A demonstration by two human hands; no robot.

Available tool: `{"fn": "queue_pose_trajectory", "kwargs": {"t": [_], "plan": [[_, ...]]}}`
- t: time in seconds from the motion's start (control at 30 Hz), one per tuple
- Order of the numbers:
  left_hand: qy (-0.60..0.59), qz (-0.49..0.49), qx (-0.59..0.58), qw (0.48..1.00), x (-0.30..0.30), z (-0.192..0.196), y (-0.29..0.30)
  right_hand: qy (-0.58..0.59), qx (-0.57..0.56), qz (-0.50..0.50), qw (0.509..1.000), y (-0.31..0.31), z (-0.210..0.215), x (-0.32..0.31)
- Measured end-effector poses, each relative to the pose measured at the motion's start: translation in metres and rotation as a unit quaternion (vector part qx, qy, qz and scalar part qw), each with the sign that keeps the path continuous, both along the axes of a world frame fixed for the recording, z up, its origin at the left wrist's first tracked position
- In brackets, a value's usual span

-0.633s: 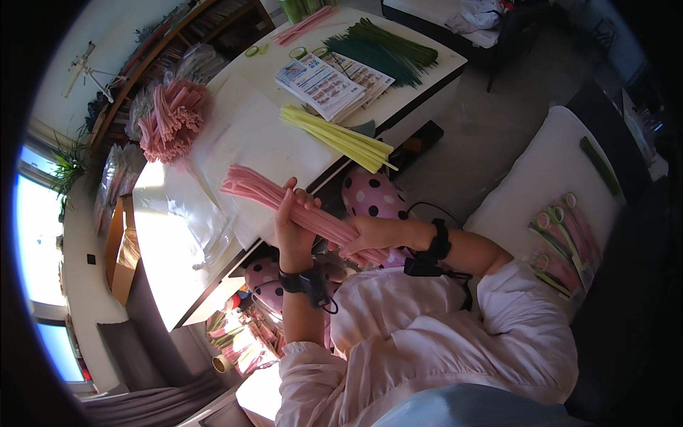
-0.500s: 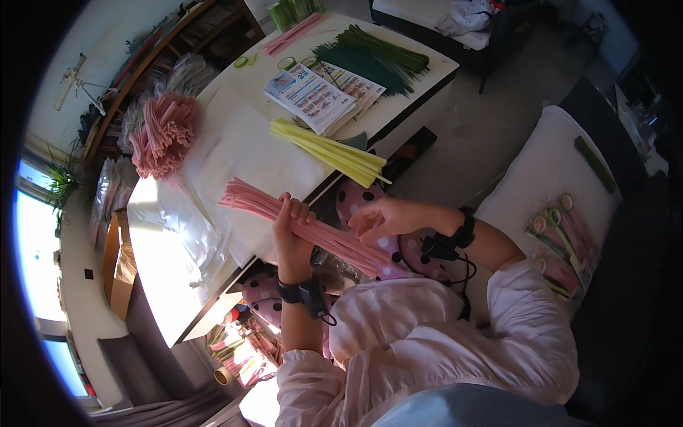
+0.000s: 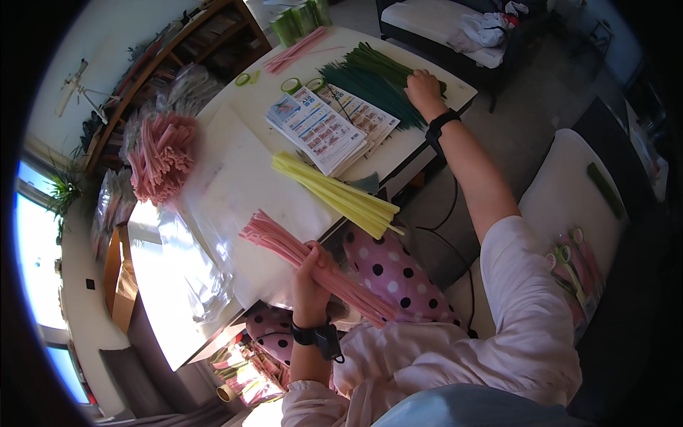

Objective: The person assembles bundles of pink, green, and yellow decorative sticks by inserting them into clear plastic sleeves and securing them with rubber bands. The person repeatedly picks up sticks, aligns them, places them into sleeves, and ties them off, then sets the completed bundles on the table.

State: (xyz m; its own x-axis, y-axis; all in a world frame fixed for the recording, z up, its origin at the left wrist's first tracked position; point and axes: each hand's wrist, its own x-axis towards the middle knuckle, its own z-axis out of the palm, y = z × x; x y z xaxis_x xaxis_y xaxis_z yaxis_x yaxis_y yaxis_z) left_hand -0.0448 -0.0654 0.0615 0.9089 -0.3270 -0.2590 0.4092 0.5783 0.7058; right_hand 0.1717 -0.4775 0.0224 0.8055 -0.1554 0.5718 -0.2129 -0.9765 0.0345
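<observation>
My left hand (image 3: pixel 313 267) is closed around the middle of a bundle of pink pipe cleaners (image 3: pixel 267 233), held slanting over my lap. Its lower end rests near my shirt. At the far right of the table, my right hand (image 3: pixel 425 92) reaches onto the near end of the green pipe cleaners (image 3: pixel 380 64), fingers curled over them. Beside these lies a darker, bluish-green bunch of thin stems (image 3: pixel 363 89). A bunch of yellow pipe cleaners (image 3: pixel 338 192) lies at the table's near edge, sticking out past it.
Printed sheets (image 3: pixel 316 132) are stacked mid-table, with green tape rolls (image 3: pixel 291 85) behind. A large pink bunch (image 3: pixel 162 156) and clear plastic bags (image 3: pixel 196 267) are at the left. To my right, a light-coloured seat (image 3: pixel 562 185) carries packed kits (image 3: pixel 573 267).
My right hand has left the pink bundle and stretched out to the green pipe cleaners. My left hand still holds the pink ones, now slightly lower and further right in view.
</observation>
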Motion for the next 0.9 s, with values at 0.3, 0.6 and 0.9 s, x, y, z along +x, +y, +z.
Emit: {"fn": "queue_pose_trajectory", "kwargs": {"t": [0.3,0.6,0.9], "plan": [[0.009,-0.016,0.011,1.0,0.004,-0.003,-0.001,-0.079,0.095,-0.024,0.992,-0.002,-0.007,0.022],[-0.028,0.001,-0.043,0.999,0.014,0.008,0.006,-0.09,0.622,0.215,0.747,0.065,0.057,-0.06],[-0.142,0.054,-0.003,0.988,0.034,0.04,0.004,0.034,0.761,0.322,0.562,0.212,0.06,-0.231]]}}
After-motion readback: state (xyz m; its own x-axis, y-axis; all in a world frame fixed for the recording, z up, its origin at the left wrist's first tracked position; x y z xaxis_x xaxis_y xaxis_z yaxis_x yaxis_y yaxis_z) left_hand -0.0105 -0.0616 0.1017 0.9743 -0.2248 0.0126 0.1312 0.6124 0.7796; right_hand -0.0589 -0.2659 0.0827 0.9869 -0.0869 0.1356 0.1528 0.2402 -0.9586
